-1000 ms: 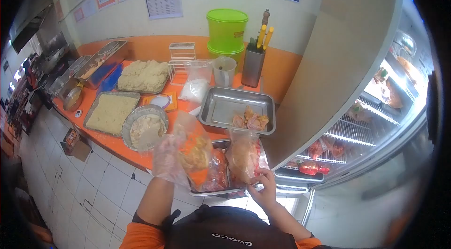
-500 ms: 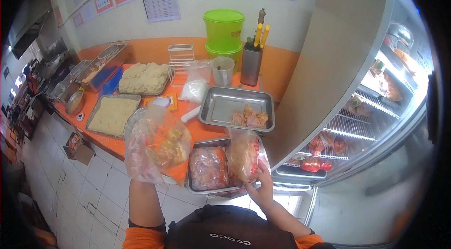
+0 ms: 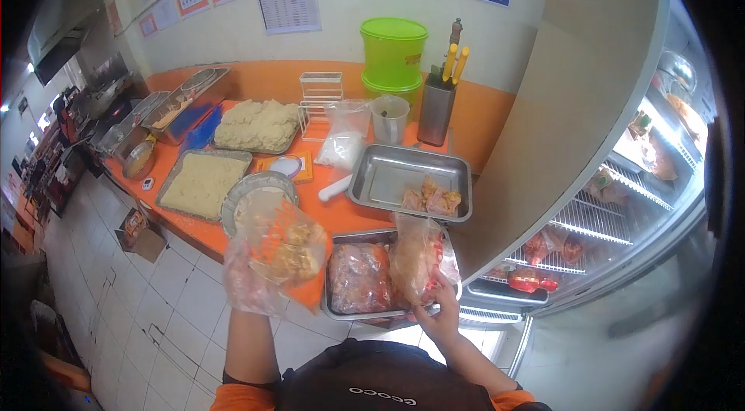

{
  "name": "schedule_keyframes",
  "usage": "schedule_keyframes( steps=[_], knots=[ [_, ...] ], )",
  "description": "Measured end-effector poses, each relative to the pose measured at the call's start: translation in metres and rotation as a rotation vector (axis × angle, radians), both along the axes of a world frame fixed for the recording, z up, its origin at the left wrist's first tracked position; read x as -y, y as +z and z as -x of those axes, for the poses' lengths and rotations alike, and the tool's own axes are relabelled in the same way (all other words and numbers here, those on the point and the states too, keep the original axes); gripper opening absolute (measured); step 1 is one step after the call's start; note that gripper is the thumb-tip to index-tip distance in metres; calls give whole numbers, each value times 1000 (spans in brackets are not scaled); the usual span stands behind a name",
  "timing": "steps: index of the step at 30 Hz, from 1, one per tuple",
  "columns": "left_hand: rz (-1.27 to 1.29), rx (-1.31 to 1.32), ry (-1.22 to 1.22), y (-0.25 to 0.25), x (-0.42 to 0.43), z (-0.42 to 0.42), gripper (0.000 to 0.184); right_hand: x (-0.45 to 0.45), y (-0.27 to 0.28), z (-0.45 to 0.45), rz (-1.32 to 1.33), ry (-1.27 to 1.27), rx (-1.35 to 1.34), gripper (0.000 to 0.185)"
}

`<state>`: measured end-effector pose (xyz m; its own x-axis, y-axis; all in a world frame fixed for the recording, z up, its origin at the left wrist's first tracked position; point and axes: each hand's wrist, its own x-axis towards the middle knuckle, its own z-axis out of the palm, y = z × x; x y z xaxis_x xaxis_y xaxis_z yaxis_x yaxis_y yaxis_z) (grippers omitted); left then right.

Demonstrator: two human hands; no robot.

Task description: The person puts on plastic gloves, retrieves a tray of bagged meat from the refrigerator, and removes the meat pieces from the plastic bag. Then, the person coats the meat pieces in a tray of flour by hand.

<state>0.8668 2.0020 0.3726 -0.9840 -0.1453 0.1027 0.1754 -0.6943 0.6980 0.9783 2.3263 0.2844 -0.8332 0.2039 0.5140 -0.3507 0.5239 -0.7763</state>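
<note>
A clear bag with orange print and yellowish food pieces (image 3: 293, 252) hangs at the left of the near steel tray (image 3: 341, 316). My left hand (image 3: 250, 283) is behind or inside the bag's plastic, its fingers blurred by the film. My right hand (image 3: 441, 308) pinches the lower right side of another clear bag of pale food (image 3: 414, 260), which rests at the tray's right. Between them a bag of reddish meat (image 3: 359, 277) lies in the tray. Behind stands a larger steel tray (image 3: 372, 194) with a few raw pieces (image 3: 432, 199) at its right end.
On the orange counter (image 3: 318, 213) are a flour bowl (image 3: 233, 201), two dough trays, a flour bag (image 3: 341, 139), a jug (image 3: 389, 120) and a knife block (image 3: 437, 112). An open lit fridge (image 3: 594, 217) stands at right, a cardboard box (image 3: 141, 236) on the floor.
The printed bag and my left hand have moved left from over the near tray, uncovering the reddish meat bag. My right hand remains at the pale bag. The view has shifted slightly.
</note>
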Motion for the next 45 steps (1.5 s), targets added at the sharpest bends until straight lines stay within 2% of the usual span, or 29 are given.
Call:
schedule_keyframes(
  steps=[4,6,8,10,11,14,18,21,22,23,25,28,32,35,38,41,45],
  knots=[
    [-164,5,-61,-19,-46,-23,47,3,8,0,-48,-42,-14,22],
    [-198,66,-183,-72,-57,-29,49,3,6,-2,29,-37,24,22],
    [-134,143,-141,-101,-78,-38,52,1,-2,-2,10,-26,30,22],
    [-56,115,-200,-119,-81,-44,53,1,-4,-1,9,-28,30,21],
    [-17,105,-229,-122,-81,-46,54,3,-2,-1,17,-30,30,21],
    [-108,134,-311,-122,-79,-46,56,3,-1,-2,14,-18,20,20],
    [-125,130,-300,-108,-83,-47,55,9,-4,-1,23,-26,47,20],
    [-83,121,-257,-108,-86,-47,52,11,8,2,-196,37,-25,24],
    [-72,92,-257,-114,-84,-46,51,14,-3,4,-138,103,-14,27],
    [-62,64,-261,-118,-83,-45,50,18,4,4,-204,169,16,30],
    [-25,68,-188,-117,-85,-48,49,27,22,4,-333,293,81,38],
    [81,61,-50,-121,-84,-46,49,36,18,10,-423,410,161,52],
    [185,138,150,-129,-74,-33,49,49,25,11,-495,531,187,56],
    [292,72,196,-137,-63,-20,49,52,20,13,-555,648,158,60],
    [238,42,123,-140,-55,-14,49,55,26,10,-555,662,155,55],
    [258,131,166,-133,-57,-17,49,58,18,11,-617,623,144,54],
    [239,77,138,-135,-56,-16,48,61,16,12,-631,592,145,50]
  ],
)
